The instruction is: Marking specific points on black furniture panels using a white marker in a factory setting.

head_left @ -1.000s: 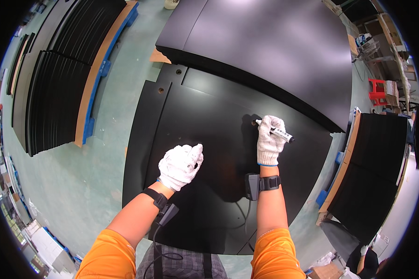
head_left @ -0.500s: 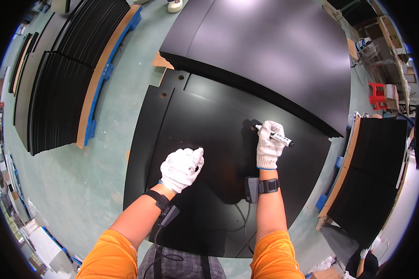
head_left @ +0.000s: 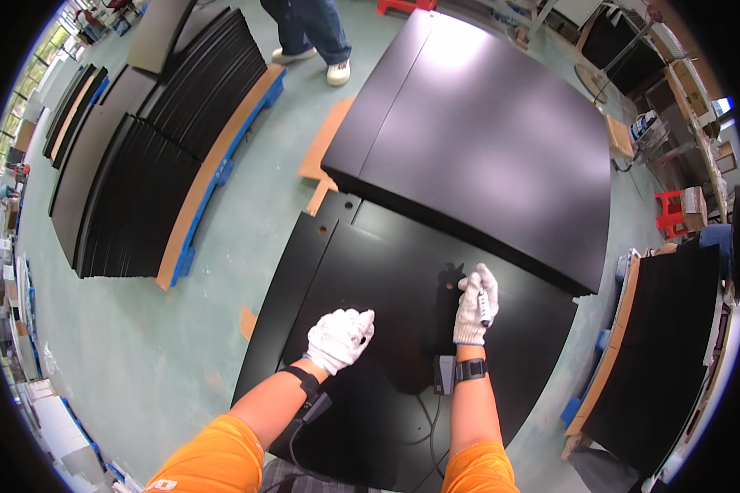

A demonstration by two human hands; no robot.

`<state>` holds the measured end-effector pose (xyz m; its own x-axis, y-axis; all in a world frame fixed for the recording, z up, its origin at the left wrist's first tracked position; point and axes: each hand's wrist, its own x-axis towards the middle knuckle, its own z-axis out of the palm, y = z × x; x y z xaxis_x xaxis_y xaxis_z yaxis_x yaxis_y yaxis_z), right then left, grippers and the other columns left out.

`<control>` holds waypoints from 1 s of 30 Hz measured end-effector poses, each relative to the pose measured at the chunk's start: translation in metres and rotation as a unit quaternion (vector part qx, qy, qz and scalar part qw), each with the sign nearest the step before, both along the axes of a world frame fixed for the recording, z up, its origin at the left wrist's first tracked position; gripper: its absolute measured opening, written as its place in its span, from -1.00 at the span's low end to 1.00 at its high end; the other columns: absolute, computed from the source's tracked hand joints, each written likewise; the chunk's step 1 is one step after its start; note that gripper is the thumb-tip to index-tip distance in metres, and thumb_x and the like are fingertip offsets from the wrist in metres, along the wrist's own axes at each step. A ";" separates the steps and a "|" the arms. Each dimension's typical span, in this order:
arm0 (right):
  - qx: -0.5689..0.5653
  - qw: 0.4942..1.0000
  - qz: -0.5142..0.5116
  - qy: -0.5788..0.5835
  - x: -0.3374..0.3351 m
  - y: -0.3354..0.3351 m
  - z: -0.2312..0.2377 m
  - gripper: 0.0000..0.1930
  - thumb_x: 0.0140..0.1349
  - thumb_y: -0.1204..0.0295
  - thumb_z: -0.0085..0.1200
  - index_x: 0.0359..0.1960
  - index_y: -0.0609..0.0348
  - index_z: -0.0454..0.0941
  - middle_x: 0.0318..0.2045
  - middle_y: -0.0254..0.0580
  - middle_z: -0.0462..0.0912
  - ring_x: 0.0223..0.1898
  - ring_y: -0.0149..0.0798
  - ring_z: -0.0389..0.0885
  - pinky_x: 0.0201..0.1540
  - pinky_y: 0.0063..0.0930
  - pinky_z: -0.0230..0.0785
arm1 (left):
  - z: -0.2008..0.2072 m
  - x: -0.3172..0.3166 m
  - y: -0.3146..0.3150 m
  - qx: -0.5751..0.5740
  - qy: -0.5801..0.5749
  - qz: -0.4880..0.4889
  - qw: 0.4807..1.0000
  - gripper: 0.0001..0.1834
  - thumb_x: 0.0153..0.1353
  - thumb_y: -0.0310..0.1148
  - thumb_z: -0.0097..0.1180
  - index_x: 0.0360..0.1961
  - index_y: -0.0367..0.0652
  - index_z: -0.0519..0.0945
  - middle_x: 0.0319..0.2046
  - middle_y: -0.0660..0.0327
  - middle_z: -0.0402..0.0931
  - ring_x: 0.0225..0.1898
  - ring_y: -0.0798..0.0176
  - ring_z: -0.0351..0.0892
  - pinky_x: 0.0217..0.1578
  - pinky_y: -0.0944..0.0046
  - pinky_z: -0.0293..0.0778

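A glossy black panel (head_left: 395, 287) lies flat beneath both hands, with round holes near its far left corner. My left hand (head_left: 337, 340), in a white knit glove, is curled into a fist over the panel's left part; what its fingers hold, if anything, is hidden. In the matching glove, my right hand (head_left: 476, 306) is closed around a white marker pen (head_left: 485, 311), whose lower end shows below the fingers. Just left of those fingertips is a small round brownish spot (head_left: 449, 286) on the panel, beside the hand's reflection.
Beyond the panel lies a larger dark panel stack (head_left: 485, 123). Black panels (head_left: 148, 189) stand in rows on a blue pallet (head_left: 224, 171) at left; another such stack (head_left: 658, 329) is at right. A person's shoe (head_left: 338, 72), cardboard (head_left: 329, 144) and a red stool (head_left: 669, 215) are farther off.
The view has shifted, showing more of the far area. My right hand has turned, and the marker, which pointed left toward the panel spot, now points down in the fingers. My left fist stays curled.
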<state>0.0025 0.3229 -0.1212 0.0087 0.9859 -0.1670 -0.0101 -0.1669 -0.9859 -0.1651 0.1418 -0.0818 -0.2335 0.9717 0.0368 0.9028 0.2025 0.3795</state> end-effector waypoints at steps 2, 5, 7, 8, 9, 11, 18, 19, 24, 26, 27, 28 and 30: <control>0.055 0.998 0.031 -0.018 0.003 0.000 -0.011 -0.75 0.26 0.50 0.11 -0.03 0.26 0.54 -0.30 -0.29 0.58 -0.36 -0.48 0.52 -0.24 -0.59 0.45 | 0.001 0.000 -0.002 0.044 -0.033 0.007 0.998 -0.89 0.06 -0.34 0.13 -0.40 -0.03 0.46 -0.60 0.21 0.44 -0.54 0.10 0.49 -0.51 0.14 0.45; 0.171 0.978 0.059 -0.102 -0.004 0.002 -0.013 -0.89 0.19 0.52 0.15 -0.26 0.22 0.55 -0.42 -0.29 0.55 -0.43 -0.45 0.52 -0.33 -0.62 0.43 | 0.000 0.001 0.000 0.039 -0.028 -0.002 0.999 -0.89 0.05 -0.35 0.14 -0.40 -0.04 0.46 -0.61 0.19 0.43 -0.54 0.08 0.49 -0.50 0.13 0.45; 0.010 0.998 0.017 0.056 -0.012 0.006 -0.003 -0.90 0.16 0.47 0.17 -0.39 0.18 0.50 -0.50 -0.29 0.52 -0.51 -0.44 0.50 -0.44 -0.65 0.39 | 0.003 0.000 -0.002 0.016 -0.029 -0.001 0.999 -0.89 0.09 -0.33 0.10 -0.36 -0.05 0.49 -0.59 0.16 0.45 -0.53 0.05 0.51 -0.48 0.10 0.46; -0.154 0.957 -0.017 0.246 -0.017 0.007 0.009 -0.87 0.14 0.43 0.18 -0.44 0.15 0.47 -0.54 -0.29 0.51 -0.55 -0.44 0.48 -0.50 -0.66 0.35 | 0.005 -0.001 -0.002 -0.019 -0.029 -0.005 0.999 -0.88 0.13 -0.30 0.07 -0.33 -0.06 0.50 -0.55 0.14 0.48 -0.50 0.04 0.53 -0.46 0.08 0.47; -0.183 0.949 -0.013 0.258 -0.020 0.007 0.015 -0.85 0.14 0.37 0.17 -0.43 0.13 0.47 -0.55 -0.30 0.50 -0.60 -0.46 0.44 -0.56 -0.67 0.29 | 0.009 -0.001 -0.002 -0.013 -0.024 0.003 1.000 -0.89 0.15 -0.28 0.04 -0.36 -0.06 0.49 -0.55 0.13 0.48 -0.49 0.03 0.53 -0.46 0.06 0.47; -0.170 0.958 -0.006 0.232 -0.019 0.007 0.016 -0.85 0.14 0.35 0.16 -0.43 0.12 0.47 -0.56 -0.33 0.48 -0.60 -0.47 0.42 -0.55 -0.66 0.25 | 0.007 0.001 -0.002 -0.018 -0.012 0.004 1.000 -0.88 0.16 -0.27 0.04 -0.37 -0.06 0.49 -0.56 0.13 0.48 -0.50 0.03 0.52 -0.45 0.06 0.48; -0.127 0.971 0.011 0.201 -0.024 0.003 0.015 -0.86 0.17 0.35 0.12 -0.41 0.12 0.49 -0.56 -0.36 0.48 -0.58 -0.46 0.43 -0.52 -0.61 0.28 | 0.011 -0.001 0.000 -0.029 -0.032 0.014 0.999 -0.88 0.14 -0.27 0.04 -0.37 -0.06 0.48 -0.54 0.09 0.50 -0.45 -0.01 0.56 -0.42 0.02 0.49; 0.047 0.999 0.018 -0.008 -0.027 0.000 0.014 -0.86 0.17 0.34 0.12 -0.41 0.12 0.50 -0.56 -0.35 0.48 -0.57 -0.46 0.44 -0.51 -0.61 0.29 | 0.013 -0.003 0.000 -0.026 -0.046 0.015 0.998 -0.89 0.12 -0.29 0.04 -0.40 -0.07 0.48 -0.56 0.09 0.49 -0.48 -0.01 0.54 -0.43 0.03 0.48; -0.171 0.956 -0.032 0.238 -0.024 0.009 0.010 -0.88 0.14 0.40 0.15 -0.42 0.11 0.46 -0.57 -0.36 0.43 -0.57 -0.47 0.41 -0.52 -0.63 0.28 | 0.013 -0.002 -0.004 -0.051 -0.100 0.011 0.994 -0.83 0.18 -0.23 -0.08 -0.43 -0.05 0.47 -0.56 0.08 0.51 -0.45 -0.05 0.56 -0.43 -0.02 0.48; -0.138 0.969 -0.025 0.205 -0.010 0.015 -0.001 -0.84 0.21 0.32 0.10 -0.38 0.12 0.48 -0.54 -0.39 0.43 -0.56 -0.50 0.40 -0.48 -0.67 0.30 | 0.019 0.002 -0.001 -0.035 -0.085 0.014 0.996 -0.84 0.19 -0.24 -0.07 -0.42 -0.03 0.48 -0.56 0.11 0.49 -0.47 0.00 0.56 -0.45 0.03 0.49; -0.093 0.986 -0.018 0.134 -0.013 0.013 -0.003 -0.80 0.19 0.26 0.12 -0.41 0.12 0.47 -0.55 -0.42 0.41 -0.57 -0.53 0.36 -0.51 -0.70 0.24 | 0.018 0.001 -0.003 -0.020 -0.086 0.024 0.996 -0.84 0.20 -0.24 -0.06 -0.41 -0.03 0.49 -0.56 0.12 0.49 -0.48 0.02 0.56 -0.46 0.05 0.49; 0.059 0.995 -0.022 -0.083 0.007 0.023 -0.030 -0.76 0.17 0.22 0.11 -0.42 0.12 0.47 -0.54 -0.44 0.38 -0.55 -0.56 0.34 -0.50 -0.73 0.20 | 0.016 0.006 0.003 0.007 -0.093 0.014 0.996 -0.84 0.21 -0.24 -0.04 -0.40 -0.04 0.50 -0.56 0.13 0.49 -0.49 0.03 0.55 -0.47 0.06 0.49; 0.085 0.993 -0.017 -0.079 -0.007 0.015 -0.037 -0.75 0.19 0.21 0.09 -0.41 0.14 0.48 -0.53 -0.43 0.37 -0.53 -0.56 0.33 -0.47 -0.73 0.21 | -0.001 0.001 -0.007 0.016 -0.086 0.034 0.996 -0.84 0.23 -0.24 -0.03 -0.37 -0.05 0.52 -0.56 0.15 0.48 -0.50 0.05 0.54 -0.48 0.08 0.49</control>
